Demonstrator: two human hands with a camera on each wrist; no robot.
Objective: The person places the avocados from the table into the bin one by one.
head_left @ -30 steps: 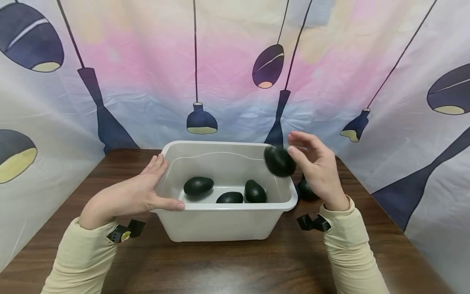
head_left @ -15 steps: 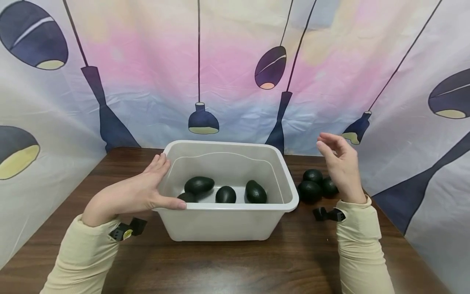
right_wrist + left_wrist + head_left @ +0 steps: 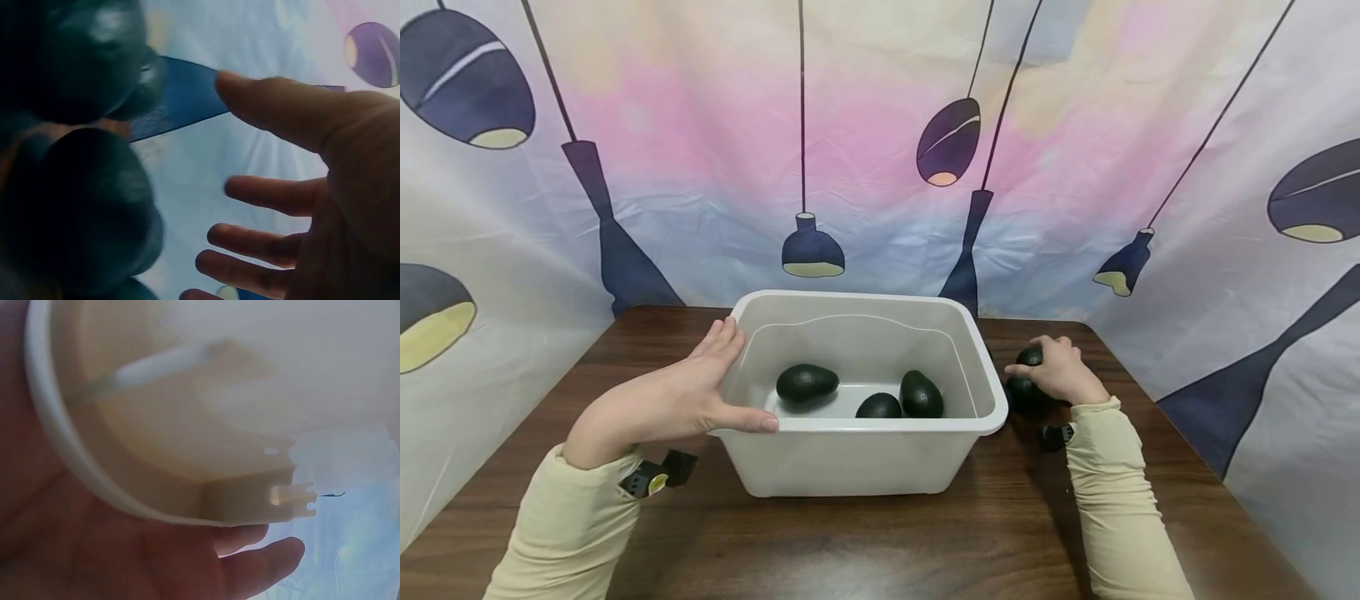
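Observation:
A white plastic bin (image 3: 850,458) stands on the table with three dark green avocados (image 3: 807,382) visible in it; its front wall hides part of the floor. My left hand (image 3: 673,396) rests on the bin's left front corner, thumb along the front rim, straight fingers along the left side. In the left wrist view the fingers (image 3: 262,565) lie outside the rim. Right of the bin, my right hand (image 3: 1060,371) reaches over a cluster of avocados (image 3: 1026,396), partly covering them. The right wrist view has its fingers spread and apart from several avocados (image 3: 94,206).
The brown wooden table (image 3: 850,550) runs back to a fabric backdrop (image 3: 880,150) printed with hanging lamps. The bin's right wall stands close beside the avocado cluster. A small black wrist camera (image 3: 658,473) sits on the left wrist.
My right hand let an avocado go into the bin, swung right, and came down to the cluster outside. Avocados in the bin rolled, one passing out of sight. My left hand stayed put.

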